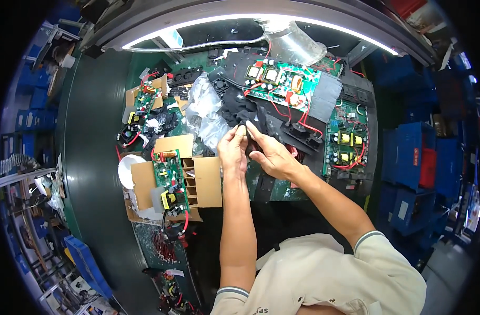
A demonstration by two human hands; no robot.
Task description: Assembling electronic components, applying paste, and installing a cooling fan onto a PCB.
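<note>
Over the middle of the bench, my left hand (233,150) and my right hand (272,154) meet with their fingertips pressed together. Both are closed in a pinch, and whatever lies between the fingers is too small and hidden to make out. Just beyond the fingertips lies a heap of crumpled black material (239,106). Left of it is a pile of clear plastic bags (202,102). A green circuit board with red wires (284,84) lies behind the heap, with a dark grey sheet (325,96) against its right end.
Another circuit board (348,137) with yellow transformers lies at the right. On the left, an upright board (169,181) leans in an opened cardboard box (207,182); more boards and loose parts (145,105) sit behind. A clear duct (297,44) and light bar (208,23) hang at the back.
</note>
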